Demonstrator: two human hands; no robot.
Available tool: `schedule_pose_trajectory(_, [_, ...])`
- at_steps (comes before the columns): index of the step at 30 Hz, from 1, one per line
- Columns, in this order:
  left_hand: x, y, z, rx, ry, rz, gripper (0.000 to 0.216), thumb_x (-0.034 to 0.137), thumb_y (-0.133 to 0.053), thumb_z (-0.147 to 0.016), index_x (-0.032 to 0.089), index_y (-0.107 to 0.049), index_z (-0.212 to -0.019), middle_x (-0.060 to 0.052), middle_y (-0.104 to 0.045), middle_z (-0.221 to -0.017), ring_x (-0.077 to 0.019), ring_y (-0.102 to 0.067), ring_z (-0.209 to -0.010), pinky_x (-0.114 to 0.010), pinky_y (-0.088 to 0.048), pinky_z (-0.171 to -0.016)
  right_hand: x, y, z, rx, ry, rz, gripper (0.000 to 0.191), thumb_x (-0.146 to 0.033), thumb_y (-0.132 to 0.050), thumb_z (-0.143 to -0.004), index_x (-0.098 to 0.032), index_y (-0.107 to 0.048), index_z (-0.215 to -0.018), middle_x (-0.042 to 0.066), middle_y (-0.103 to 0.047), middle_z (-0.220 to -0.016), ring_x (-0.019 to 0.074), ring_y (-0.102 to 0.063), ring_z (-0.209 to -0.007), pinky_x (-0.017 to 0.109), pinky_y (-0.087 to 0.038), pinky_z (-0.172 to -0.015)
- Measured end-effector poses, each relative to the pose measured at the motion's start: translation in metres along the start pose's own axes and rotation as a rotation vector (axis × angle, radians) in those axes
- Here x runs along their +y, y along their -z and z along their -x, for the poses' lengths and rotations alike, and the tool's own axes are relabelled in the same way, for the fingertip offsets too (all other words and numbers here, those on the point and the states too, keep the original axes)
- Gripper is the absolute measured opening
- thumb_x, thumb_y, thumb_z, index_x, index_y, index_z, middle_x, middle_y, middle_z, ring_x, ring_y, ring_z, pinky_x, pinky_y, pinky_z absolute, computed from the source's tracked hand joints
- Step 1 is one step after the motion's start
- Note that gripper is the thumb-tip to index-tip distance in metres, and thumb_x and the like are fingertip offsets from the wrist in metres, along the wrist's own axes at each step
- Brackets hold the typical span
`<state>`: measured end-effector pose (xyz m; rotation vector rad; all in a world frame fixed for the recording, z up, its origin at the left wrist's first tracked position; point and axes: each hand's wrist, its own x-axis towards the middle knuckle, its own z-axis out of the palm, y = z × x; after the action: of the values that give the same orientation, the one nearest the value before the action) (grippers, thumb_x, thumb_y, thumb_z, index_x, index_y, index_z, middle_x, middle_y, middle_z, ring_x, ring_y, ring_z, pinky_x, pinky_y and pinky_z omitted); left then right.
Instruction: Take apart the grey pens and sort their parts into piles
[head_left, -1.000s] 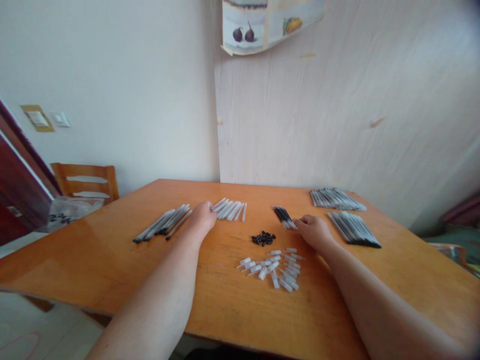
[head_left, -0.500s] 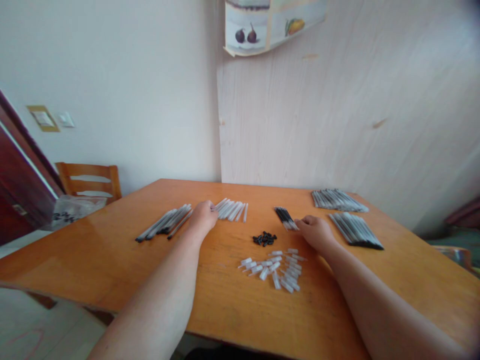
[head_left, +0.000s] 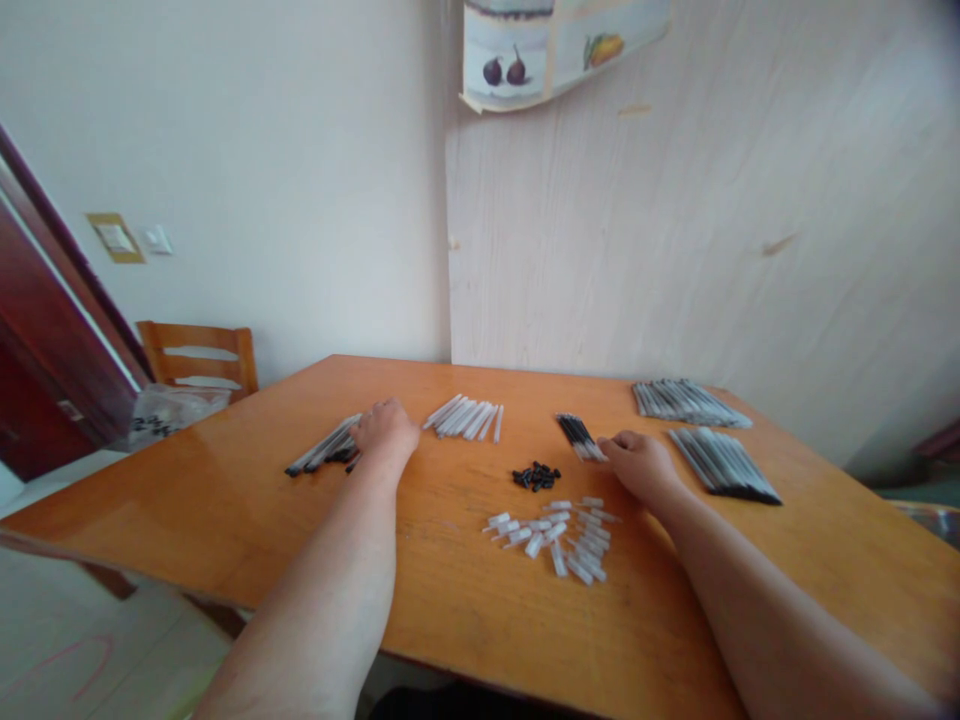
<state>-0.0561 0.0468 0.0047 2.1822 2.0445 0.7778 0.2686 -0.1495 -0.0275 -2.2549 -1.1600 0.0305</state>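
Note:
My left hand [head_left: 385,430] reaches over the pile of clear, black-ended pen barrels [head_left: 326,447] at the left and covers part of it. Its fingertips are hidden, so its grip does not show. Just right of it lies a row of frosted white tubes [head_left: 466,418]. My right hand [head_left: 639,462] rests with curled fingers at the near, whitish ends of several black-filled pen refills [head_left: 576,436]. Whether its fingertips pinch one cannot be made out. Between my hands sit a heap of small black plugs [head_left: 536,476] and a scatter of white plastic pieces with thin stems [head_left: 559,538].
Two stacks of clear and black pens, a nearer one [head_left: 724,466] and a farther one [head_left: 690,402], lie on the wooden table [head_left: 450,600] at right. A wooden chair [head_left: 199,350] and a plastic bag with black pieces [head_left: 176,410] are beyond its left edge. A wall borders the back.
My left hand has moved left, from beside the white tubes to above the black-ended barrels. My right hand keeps its place by the refills. The view has shifted slightly.

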Motion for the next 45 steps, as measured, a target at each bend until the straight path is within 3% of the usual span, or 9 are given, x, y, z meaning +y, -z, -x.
schedule_pose_trajectory(11, [-0.005,-0.002,-0.002,-0.062,-0.028,-0.222,0.033,0.021,-0.048,-0.082,0.014,-0.063,-0.111,-0.022,-0.062,-0.114,-0.0361,-0.057,-0.109,-0.046,-0.047,-0.084,-0.001,0.000,0.000,0.007,0.019,-0.010,0.036,-0.045,-0.048,-0.083,-0.017,-0.066,-0.069,0.008,-0.064,-0.067,0.0163,-0.053,-0.063,0.027,-0.028,-0.054])
schedule_pose_trajectory(30, [-0.014,-0.010,-0.010,-0.103,-0.041,-0.208,0.032,0.019,-0.048,-0.079,0.010,-0.064,-0.105,-0.023,-0.066,-0.104,-0.0338,-0.063,-0.098,-0.040,-0.051,-0.076,-0.004,-0.001,0.002,0.028,0.045,-0.051,0.034,-0.045,-0.048,-0.080,-0.018,-0.059,-0.062,0.004,-0.058,-0.060,0.0155,-0.051,-0.059,0.026,-0.028,-0.053])
schedule_pose_trajectory(34, [-0.006,-0.005,-0.010,-0.018,-0.123,-0.102,0.028,0.018,-0.048,-0.079,0.012,-0.063,-0.102,-0.022,-0.065,-0.104,-0.0306,-0.063,-0.096,-0.038,-0.050,-0.078,-0.010,0.002,0.005,0.069,0.052,-0.093,0.034,-0.044,-0.049,-0.080,-0.018,-0.059,-0.060,0.003,-0.056,-0.057,0.0148,-0.049,-0.057,0.026,-0.026,-0.051])
schedule_pose_trajectory(39, [0.014,-0.007,-0.010,0.093,-0.329,0.220,0.022,0.016,-0.048,-0.081,0.016,-0.061,-0.100,-0.013,-0.065,-0.105,-0.0216,-0.061,-0.099,-0.033,-0.047,-0.087,-0.025,0.009,0.014,0.116,0.101,-0.165,0.036,-0.046,-0.048,-0.081,-0.019,-0.055,-0.058,0.001,-0.052,-0.055,0.0136,-0.045,-0.054,0.026,-0.026,-0.050])
schedule_pose_trajectory(45, [0.049,-0.011,0.020,-0.001,-0.578,0.579,0.021,0.018,-0.052,-0.082,0.019,-0.058,-0.103,-0.006,-0.065,-0.100,-0.0159,-0.062,-0.090,-0.030,-0.050,-0.083,-0.045,0.013,0.027,0.023,0.124,-0.369,0.035,-0.047,-0.049,-0.082,-0.020,-0.053,-0.061,-0.002,-0.045,-0.050,0.0122,-0.042,-0.050,0.024,-0.026,-0.047])
